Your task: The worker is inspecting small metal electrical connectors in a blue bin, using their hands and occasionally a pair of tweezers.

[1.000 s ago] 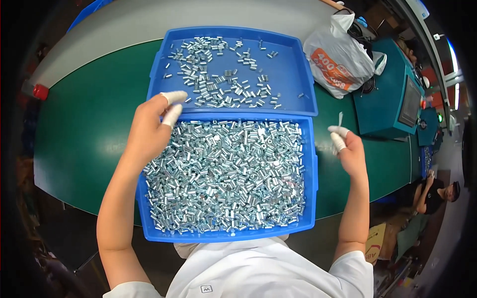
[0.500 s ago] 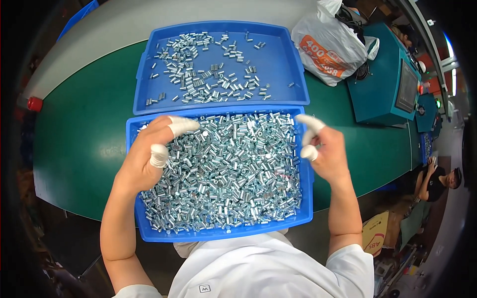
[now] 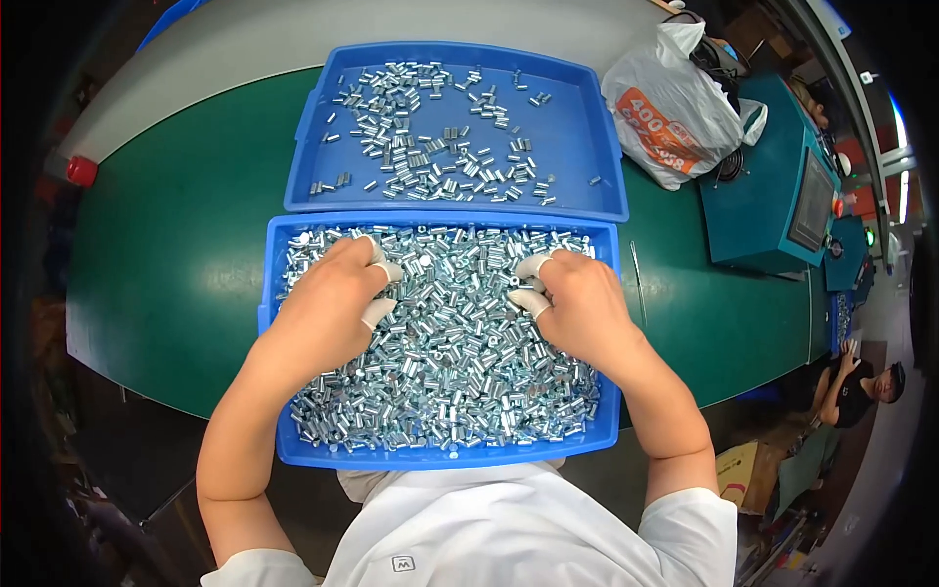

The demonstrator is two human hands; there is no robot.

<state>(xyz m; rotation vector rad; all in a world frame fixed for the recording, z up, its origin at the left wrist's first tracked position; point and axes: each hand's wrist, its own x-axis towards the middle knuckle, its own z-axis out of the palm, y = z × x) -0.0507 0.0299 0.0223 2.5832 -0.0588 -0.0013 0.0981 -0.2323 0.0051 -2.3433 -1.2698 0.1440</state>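
Small shiny metal sleeves (image 3: 450,362) fill the near blue tray (image 3: 445,460) in a thick heap. My left hand (image 3: 337,298) is down on the heap's left side. Its thumb and forefinger, in white finger cots, are apart with nothing visible between them; the other fingers curl under. On the right side of the heap, my right hand (image 3: 584,305) has its cot-covered fingertips closing about a metal sleeve (image 3: 515,282), whose round end faces out. Beyond, a second blue tray (image 3: 567,127) carries a thinner scatter of the same sleeves (image 3: 401,137).
Both trays rest on a green table (image 3: 176,284). At the back right are a white plastic bag (image 3: 675,108) and a teal machine with a screen (image 3: 773,196). A thin rod (image 3: 638,279) lies right of the near tray. A person (image 3: 861,386) is far right.
Both hands have moved inward and down onto the heap, the right hand coming left from the tray's right rim. The trays appear slightly farther right in view.
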